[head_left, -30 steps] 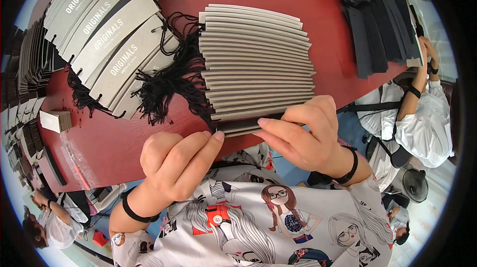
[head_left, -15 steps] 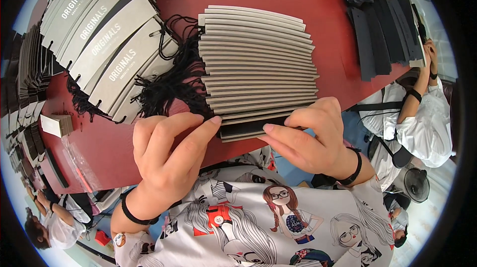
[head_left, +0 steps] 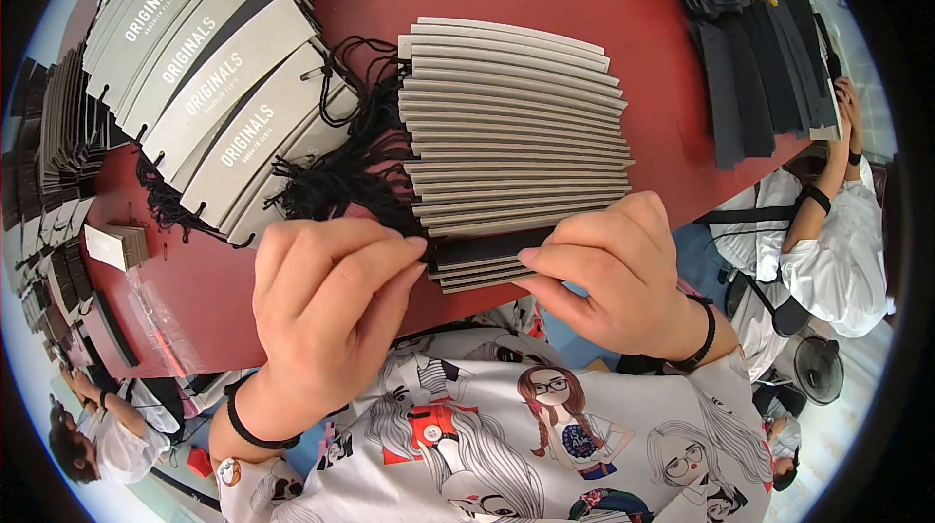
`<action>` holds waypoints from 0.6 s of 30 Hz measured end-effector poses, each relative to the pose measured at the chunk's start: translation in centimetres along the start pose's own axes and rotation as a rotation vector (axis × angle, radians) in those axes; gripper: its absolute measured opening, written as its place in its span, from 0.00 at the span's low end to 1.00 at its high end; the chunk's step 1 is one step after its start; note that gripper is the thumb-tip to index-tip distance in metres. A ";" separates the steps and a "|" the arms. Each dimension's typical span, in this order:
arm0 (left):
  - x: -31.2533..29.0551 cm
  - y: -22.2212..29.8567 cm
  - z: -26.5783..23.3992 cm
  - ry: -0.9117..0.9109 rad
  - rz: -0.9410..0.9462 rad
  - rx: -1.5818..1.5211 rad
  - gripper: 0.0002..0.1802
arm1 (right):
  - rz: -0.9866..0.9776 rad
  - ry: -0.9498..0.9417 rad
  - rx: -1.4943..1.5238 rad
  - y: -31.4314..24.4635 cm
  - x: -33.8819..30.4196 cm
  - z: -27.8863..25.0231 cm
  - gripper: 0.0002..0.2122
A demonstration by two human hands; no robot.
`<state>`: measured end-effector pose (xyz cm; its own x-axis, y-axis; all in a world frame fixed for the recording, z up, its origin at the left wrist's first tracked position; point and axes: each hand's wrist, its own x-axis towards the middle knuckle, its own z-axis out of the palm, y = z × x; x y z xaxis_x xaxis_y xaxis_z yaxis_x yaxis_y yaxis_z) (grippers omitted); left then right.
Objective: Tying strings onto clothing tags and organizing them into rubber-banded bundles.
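A fanned row of beige and black hang tags [head_left: 516, 124] lies in front of me, overlapping edge over edge, with black cords [head_left: 375, 168] bunched at its left end. At the near end of the row, a black tag face [head_left: 487, 248] shows between the main row and several tags closest to me. My left hand [head_left: 336, 294] is closed in a pinch at the left end of these near tags; its fingertips partly hide what they hold. Thumb and forefinger of my right hand [head_left: 609, 275] pinch the near tags' right part.
Larger piles of corded beige tags [head_left: 209, 85] lie at the left on the red table [head_left: 653, 26]. Black card strips [head_left: 755, 75] are stacked at the right. A small card block [head_left: 117, 245] and clear plastic [head_left: 156, 323] lie at the left. Other people sit at both sides.
More tags lie on the near side of the gap, and the black face there is wider. My left fingertips have drawn together at the tags' left end.
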<state>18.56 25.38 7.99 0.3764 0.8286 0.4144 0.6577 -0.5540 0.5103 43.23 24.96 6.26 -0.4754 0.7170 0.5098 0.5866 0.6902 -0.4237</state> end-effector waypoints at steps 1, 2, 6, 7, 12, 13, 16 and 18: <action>0.3 0.0 0.1 -0.003 0.001 0.003 0.18 | 0.030 -0.014 0.014 0.0 0.0 -0.1 0.20; 0.5 -0.1 0.1 0.001 -0.001 0.025 0.17 | 0.029 -0.014 0.016 0.0 0.1 -0.1 0.20; 0.8 -0.1 0.5 0.006 -0.013 0.065 0.17 | 0.027 -0.034 0.031 0.1 0.4 -0.1 0.19; 0.9 -0.1 0.6 0.005 -0.014 0.066 0.17 | 0.007 -0.042 0.032 0.2 0.4 -0.1 0.18; 0.9 0.0 0.7 -0.007 -0.045 0.028 0.15 | 0.005 -0.008 -0.022 -0.1 0.5 0.2 0.17; 0.9 0.0 0.6 -0.008 -0.045 0.029 0.15 | 0.001 0.049 -0.070 -0.1 0.5 0.4 0.17; 0.7 0.1 0.3 -0.024 -0.057 -0.017 0.15 | -0.036 0.018 -0.104 0.0 0.8 0.0 0.17; 0.9 0.3 -0.3 -0.120 -0.125 -0.063 0.14 | -0.029 -0.001 -0.079 0.1 0.8 0.1 0.18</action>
<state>18.93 25.94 8.75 0.3719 0.8929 0.2538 0.6633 -0.4469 0.6003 42.83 25.60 6.58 -0.4933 0.6971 0.5203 0.6229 0.7006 -0.3482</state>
